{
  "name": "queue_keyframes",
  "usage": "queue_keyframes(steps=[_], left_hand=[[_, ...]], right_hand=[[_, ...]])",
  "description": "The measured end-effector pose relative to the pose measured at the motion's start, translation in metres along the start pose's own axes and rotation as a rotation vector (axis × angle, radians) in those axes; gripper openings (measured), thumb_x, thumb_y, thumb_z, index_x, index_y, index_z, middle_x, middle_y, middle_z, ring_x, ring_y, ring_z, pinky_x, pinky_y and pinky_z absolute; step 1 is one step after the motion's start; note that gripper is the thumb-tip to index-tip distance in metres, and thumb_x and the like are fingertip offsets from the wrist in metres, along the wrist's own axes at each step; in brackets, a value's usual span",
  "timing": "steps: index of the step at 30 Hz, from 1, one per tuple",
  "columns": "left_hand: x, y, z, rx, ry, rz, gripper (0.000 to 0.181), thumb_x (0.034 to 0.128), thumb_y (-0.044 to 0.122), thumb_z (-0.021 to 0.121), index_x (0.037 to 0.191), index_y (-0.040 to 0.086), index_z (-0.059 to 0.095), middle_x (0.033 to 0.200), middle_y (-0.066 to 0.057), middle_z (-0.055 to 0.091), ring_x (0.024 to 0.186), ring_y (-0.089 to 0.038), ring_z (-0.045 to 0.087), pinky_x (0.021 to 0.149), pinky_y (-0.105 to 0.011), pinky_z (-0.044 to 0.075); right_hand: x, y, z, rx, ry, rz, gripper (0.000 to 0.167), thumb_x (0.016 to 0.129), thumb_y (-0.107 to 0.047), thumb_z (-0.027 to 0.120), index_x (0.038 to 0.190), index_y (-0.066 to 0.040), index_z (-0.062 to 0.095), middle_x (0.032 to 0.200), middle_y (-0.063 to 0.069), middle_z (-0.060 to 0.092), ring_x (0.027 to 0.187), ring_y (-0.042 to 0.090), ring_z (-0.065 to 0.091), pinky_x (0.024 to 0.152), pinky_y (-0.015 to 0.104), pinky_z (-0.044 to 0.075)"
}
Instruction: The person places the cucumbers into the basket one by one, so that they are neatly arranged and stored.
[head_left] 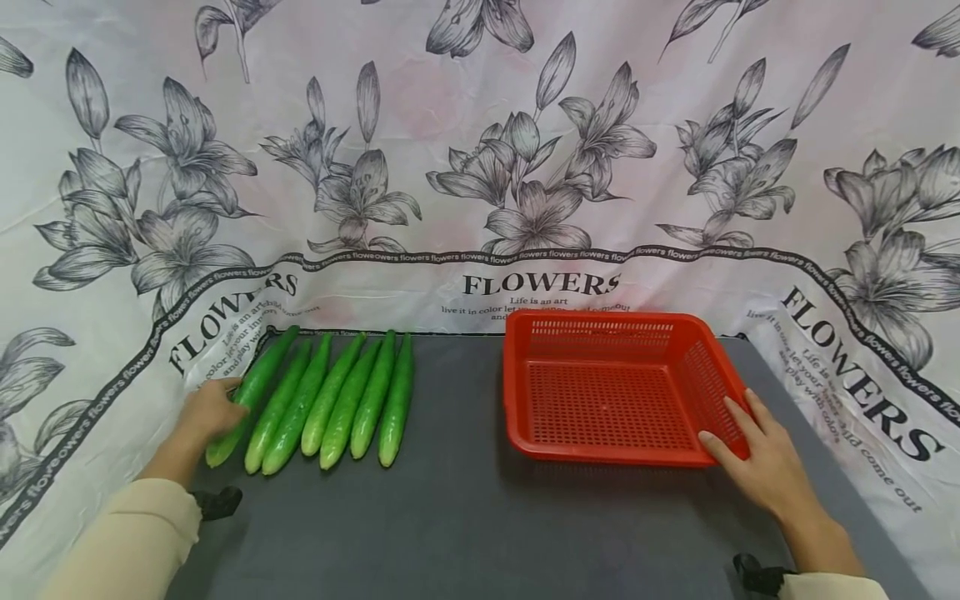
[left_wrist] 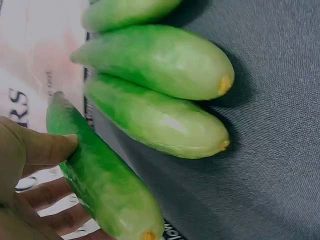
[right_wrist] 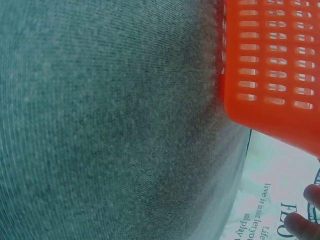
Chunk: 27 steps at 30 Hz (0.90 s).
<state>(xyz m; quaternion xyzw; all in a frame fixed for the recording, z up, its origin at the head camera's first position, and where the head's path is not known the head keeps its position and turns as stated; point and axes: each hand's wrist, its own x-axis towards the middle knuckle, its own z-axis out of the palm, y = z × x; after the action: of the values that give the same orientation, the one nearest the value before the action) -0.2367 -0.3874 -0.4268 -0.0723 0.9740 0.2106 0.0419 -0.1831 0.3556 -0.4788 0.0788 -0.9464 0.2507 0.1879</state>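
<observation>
While its thumb lies along the upper skin and its fingers curl round the far side, the left hand (head_left: pixel 212 411) grips the leftmost cucumber (left_wrist: pixel 115 185) at the left end of the row. Smooth and glossy, with faint mottling, this cucumber tapers from a blunt, pale green end to a narrow, darker one. Its long axis runs obliquely away from the person: the blunt end (tipped with a small yellowish nub) points nearer and leftward, the narrow end farther and to the right. Whether it touches the tabletop I cannot tell.

Six other cucumbers (head_left: pixel 336 393) lie beside it on the dark grey, finely ribbed tabletop (head_left: pixel 450 517), pale ends toward the person; their slant eases rightward until the last lies almost straight away.

Well apart to the right stands a red plastic basket (head_left: pixel 607 454), a shallow rounded rectangle with flared walls and rows of slots. The right hand (head_left: pixel 765 458) rests at its near right corner, thumb and fingers spread and fairly straight against the rim. Behind everything hangs a slightly creased pale cloth (head_left: pixel 420 208), printed with grey lilies and dark lettering.
</observation>
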Motion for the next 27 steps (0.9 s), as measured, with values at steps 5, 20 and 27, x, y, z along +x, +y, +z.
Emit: queue_keyframes(steps=[5,20,27], left_hand=[[-0.007,0.017,-0.007,-0.006,0.017,0.027,0.063,0.0820,0.010,0.064,0.134,-0.016,0.041,0.113,-0.039,0.055,0.099,-0.054,0.052,0.080,-0.059,0.045],[-0.025,0.082,-0.026,-0.005,0.054,0.208,0.063,0.0868,0.012,0.069,0.138,-0.012,0.040,0.116,-0.036,0.055,0.099,-0.051,0.055,0.079,-0.059,0.045],[-0.038,0.112,-0.022,-0.037,0.073,0.275,0.062,0.0854,0.009,0.070,0.138,-0.010,0.043,0.112,-0.033,0.059,0.083,-0.039,0.061,0.081,-0.059,0.044]], right_hand=[[-0.002,0.002,-0.006,0.008,-0.056,0.024,0.068,0.091,-0.034,0.066,0.143,0.001,0.041,0.154,0.026,0.017,0.128,0.058,0.024,0.091,0.073,0.023],[0.000,0.001,-0.013,-0.028,-0.183,0.065,0.046,0.089,-0.044,0.066,0.106,-0.002,0.069,0.156,0.023,0.011,0.125,0.058,0.026,0.085,0.072,0.029],[0.000,0.002,-0.011,0.016,-0.121,0.026,0.035,0.088,-0.039,0.069,0.099,-0.006,0.065,0.154,0.026,0.017,0.124,0.058,0.029,0.085,0.069,0.030]])
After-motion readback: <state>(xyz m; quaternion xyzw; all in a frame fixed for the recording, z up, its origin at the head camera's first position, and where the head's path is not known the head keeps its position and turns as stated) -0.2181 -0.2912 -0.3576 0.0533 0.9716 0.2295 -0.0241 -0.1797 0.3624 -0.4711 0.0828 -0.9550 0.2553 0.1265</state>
